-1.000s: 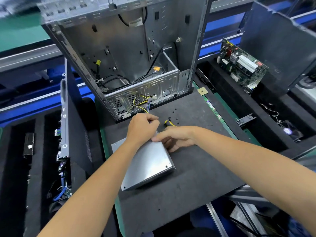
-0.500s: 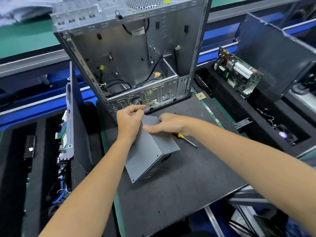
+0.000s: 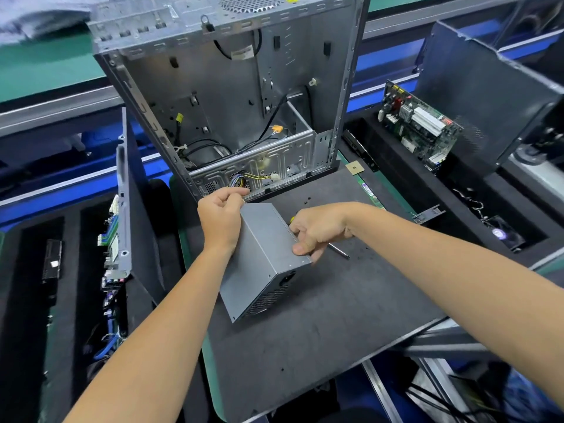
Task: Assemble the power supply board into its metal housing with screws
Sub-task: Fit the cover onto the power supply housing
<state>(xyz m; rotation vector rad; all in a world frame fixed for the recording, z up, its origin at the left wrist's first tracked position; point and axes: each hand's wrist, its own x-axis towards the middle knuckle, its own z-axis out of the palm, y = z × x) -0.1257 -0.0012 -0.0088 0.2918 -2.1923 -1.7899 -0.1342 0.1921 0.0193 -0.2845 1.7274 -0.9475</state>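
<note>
I grip the power supply [image 3: 262, 257] with my left hand [image 3: 220, 219] and right hand [image 3: 317, 232]; next I judge it must slide into the open housing [image 3: 232, 96] before screwing.

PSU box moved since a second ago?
Yes. The metal box lay flat on the mat; now both hands hold it tipped up, vent side facing the camera, nearer the computer case.

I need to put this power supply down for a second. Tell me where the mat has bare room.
The black mat is bare nearest you, below the power supply and out to the near right edge. It is crowded by the computer case, where loose screws lie, and the screwdriver lies under the right hand.
</note>
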